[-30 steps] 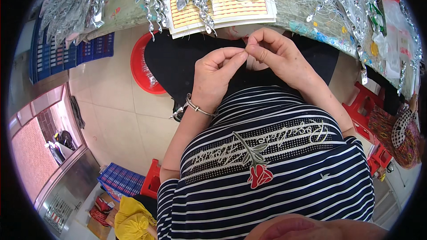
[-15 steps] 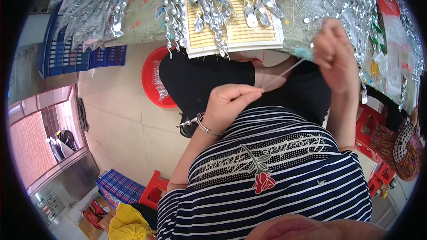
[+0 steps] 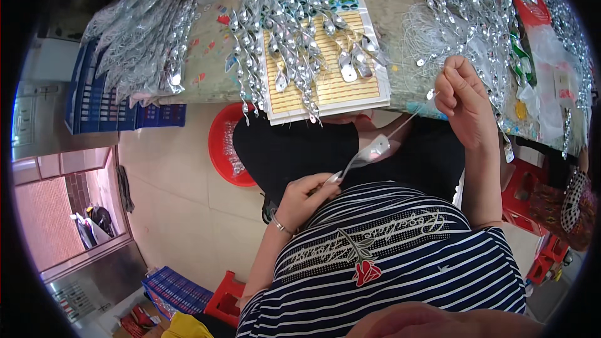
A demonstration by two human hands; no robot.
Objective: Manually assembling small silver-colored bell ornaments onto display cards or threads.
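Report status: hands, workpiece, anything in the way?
Left hand pinching twisted silver strip. Right hand holding thin string, running to strip. Table edge close by right hand.

Here's the paint-flecked table (image 3: 210, 87), and it's loaded! Over at left, a thick silvery bundle (image 3: 150, 40); mid-table, printed sheets (image 3: 363, 92) lie under twisted silver strips (image 3: 289, 28), tips hanging at the near edge. Rightward, a tangle of white thread (image 3: 416, 31), then more shiny strips (image 3: 460, 0). Below, a red basin (image 3: 216, 150) sits on the pale tiled floor (image 3: 172, 169).
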